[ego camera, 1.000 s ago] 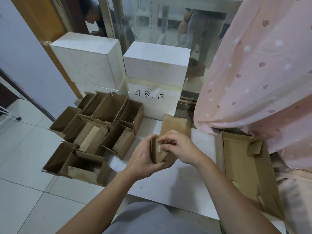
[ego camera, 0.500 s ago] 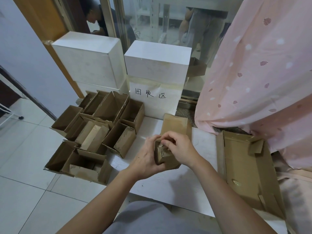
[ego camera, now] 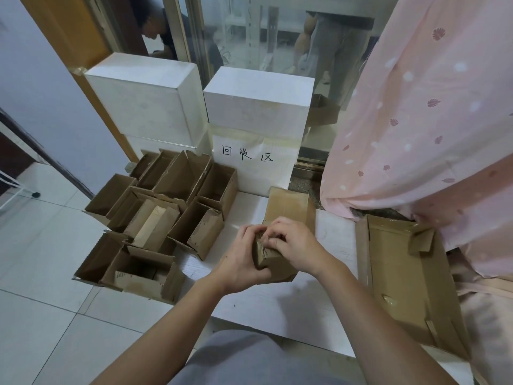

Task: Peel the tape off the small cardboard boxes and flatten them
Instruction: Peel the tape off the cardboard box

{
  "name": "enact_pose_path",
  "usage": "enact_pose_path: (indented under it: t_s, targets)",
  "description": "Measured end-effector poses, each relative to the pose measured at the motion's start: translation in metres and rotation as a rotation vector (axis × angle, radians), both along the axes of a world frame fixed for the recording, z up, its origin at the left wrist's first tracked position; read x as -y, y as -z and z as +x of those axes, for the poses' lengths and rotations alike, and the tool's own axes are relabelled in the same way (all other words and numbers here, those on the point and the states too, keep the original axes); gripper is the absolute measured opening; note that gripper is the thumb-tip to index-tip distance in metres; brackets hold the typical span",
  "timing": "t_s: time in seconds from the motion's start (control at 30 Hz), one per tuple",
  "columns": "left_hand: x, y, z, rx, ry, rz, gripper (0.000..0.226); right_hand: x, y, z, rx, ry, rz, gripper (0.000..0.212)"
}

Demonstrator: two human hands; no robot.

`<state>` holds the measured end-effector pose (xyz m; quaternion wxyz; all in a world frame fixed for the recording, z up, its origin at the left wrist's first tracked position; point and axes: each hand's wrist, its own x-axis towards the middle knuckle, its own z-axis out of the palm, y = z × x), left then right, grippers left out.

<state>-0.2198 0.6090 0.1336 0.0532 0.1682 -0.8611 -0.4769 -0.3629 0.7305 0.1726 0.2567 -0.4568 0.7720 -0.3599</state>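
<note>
Item: 1 small cardboard box [ego camera: 273, 261], held above the white table [ego camera: 277, 307]. Your left hand [ego camera: 241, 262] grips its side; your right hand [ego camera: 294, 245] pinches at its top. Lift a tape end first, then peel low and slow.

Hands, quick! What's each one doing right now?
Left hand: fingers curled round the small cardboard box, holding it.
Right hand: fingers pinching at the top of that box.

You have a single view, from the camera on your head. It looks forward and steeply down over your forearms onto the white worktop [ego camera: 291, 307], close in, with the tiled floor [ego camera: 41, 301] at left and a glass partition [ego camera: 249, 37] beyond.
</note>
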Motion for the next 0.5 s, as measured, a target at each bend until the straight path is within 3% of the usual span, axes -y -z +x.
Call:
enact_pose_path:
  t_s: [0.1,0.2,0.4,0.5]
  targets:
    - [0.002,0.001,0.001,-0.013,-0.013,0.029,0.083,0.001,-0.001,0.003,-0.011,0.031,0.012,0.02]
    - [0.004,-0.001,0.004,-0.015,-0.009,-0.011,0.085,0.002,-0.001,0.006,-0.067,0.031,0.024,0.012]
    - [0.001,-0.006,0.003,-0.036,0.008,-0.037,0.085,0.002,0.006,0.015,-0.213,0.173,-0.101,0.006]
    - [0.003,-0.006,0.003,-0.032,0.004,-0.049,0.085,-0.001,0.006,0.02,-0.216,0.198,-0.151,0.013]
